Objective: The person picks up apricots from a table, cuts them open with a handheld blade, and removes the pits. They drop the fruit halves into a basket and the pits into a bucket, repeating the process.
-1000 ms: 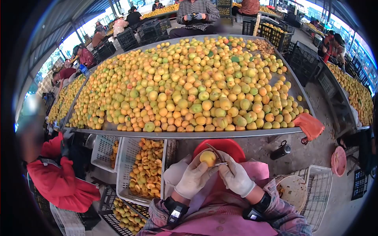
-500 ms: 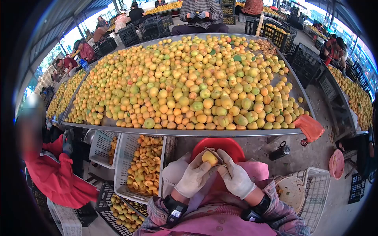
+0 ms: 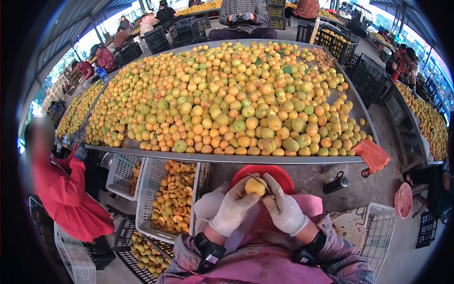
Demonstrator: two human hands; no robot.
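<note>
My left hand (image 3: 236, 207), in a white glove, is closed round a yellow apricot (image 3: 255, 187) above the red basin (image 3: 285, 178). My right hand (image 3: 285, 211), gloved too, touches the fruit's right side with its fingers pressed together; something thin and dark shows between its fingers, too small to name. Beyond both hands, whole apricots (image 3: 208, 104) cover the metal-rimmed table (image 3: 227, 158). Halved apricots (image 3: 174, 199) lie in a white crate (image 3: 145, 189) to the left.
A person in red (image 3: 71, 194) is at the left. An orange bag (image 3: 373, 155) hangs at the table's right corner. A black bottle (image 3: 336, 183) and a pink basin (image 3: 403, 199) are at the right. Black crates (image 3: 368, 78) and more people are farther back.
The apricot and both hands have shifted slightly, and the fruit's face is turned more towards me. The person in red at the left has moved upright, nearer the table.
</note>
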